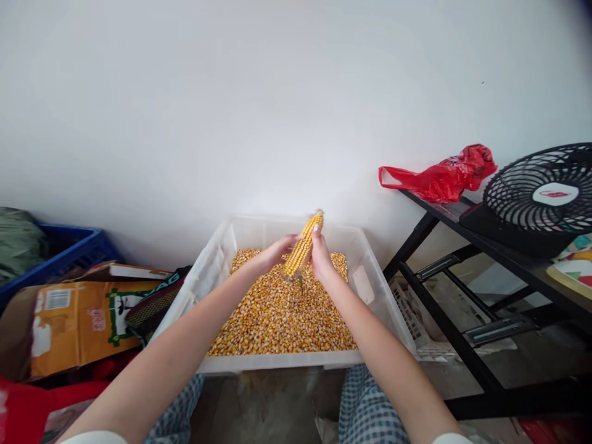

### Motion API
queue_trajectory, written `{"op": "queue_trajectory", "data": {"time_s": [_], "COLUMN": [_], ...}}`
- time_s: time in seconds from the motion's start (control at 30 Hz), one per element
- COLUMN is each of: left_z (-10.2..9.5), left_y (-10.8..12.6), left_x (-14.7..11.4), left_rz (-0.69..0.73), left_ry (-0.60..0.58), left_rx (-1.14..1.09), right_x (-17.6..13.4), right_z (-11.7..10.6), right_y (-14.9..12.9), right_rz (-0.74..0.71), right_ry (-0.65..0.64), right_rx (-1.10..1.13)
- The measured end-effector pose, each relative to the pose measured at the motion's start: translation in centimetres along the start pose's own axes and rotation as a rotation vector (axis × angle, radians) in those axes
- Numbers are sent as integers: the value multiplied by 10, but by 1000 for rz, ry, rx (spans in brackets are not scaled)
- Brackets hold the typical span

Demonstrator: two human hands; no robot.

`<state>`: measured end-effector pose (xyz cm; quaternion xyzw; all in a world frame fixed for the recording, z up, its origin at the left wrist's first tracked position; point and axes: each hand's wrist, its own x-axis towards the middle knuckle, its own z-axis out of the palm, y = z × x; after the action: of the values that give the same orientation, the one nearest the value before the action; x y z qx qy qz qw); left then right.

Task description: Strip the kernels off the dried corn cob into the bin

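Note:
An ear of corn (303,248), full of yellow kernels, is held tilted above a translucent plastic bin (282,361). My right hand (320,251) grips its right side, with the thumb lying along the kernels. From the left, my left hand (279,248) has its fingers curled against the cob, partly hidden behind it. Loose corn kernels (277,314) cover the floor of the bin in a thick layer. Just under the cob's lower end shows a small green and dark bit (301,285), too small to name.
A black rack (444,216) on the right carries a red plastic bag (444,176) and a black fan (550,191). At left are a cardboard box (86,320) and a blue crate (78,243). A white wall (277,111) rises behind the bin.

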<state>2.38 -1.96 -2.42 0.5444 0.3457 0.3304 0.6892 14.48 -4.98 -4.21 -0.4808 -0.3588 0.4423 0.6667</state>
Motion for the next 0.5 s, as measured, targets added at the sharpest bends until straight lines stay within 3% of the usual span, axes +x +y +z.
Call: {"op": "queue_trajectory", "data": {"time_s": [0.1, 0.2, 0.37, 0.5], "left_z": [3, 6, 7, 15], "left_y": [-11, -22, -27, -30], "left_x": [0, 3, 2, -6], "left_rz": [113, 250, 212, 293], "left_ry": [-123, -164, 17, 85], "left_rx": [261, 484, 1080, 1325], "right_x": [9, 14, 19, 21], "right_z": [-7, -11, -20, -30], "right_y": [-5, -8, -17, -18], "right_rz": [-24, 30, 91, 175], "right_ry": [83, 99, 216, 289], "right_rx": [180, 321, 480, 483]}}
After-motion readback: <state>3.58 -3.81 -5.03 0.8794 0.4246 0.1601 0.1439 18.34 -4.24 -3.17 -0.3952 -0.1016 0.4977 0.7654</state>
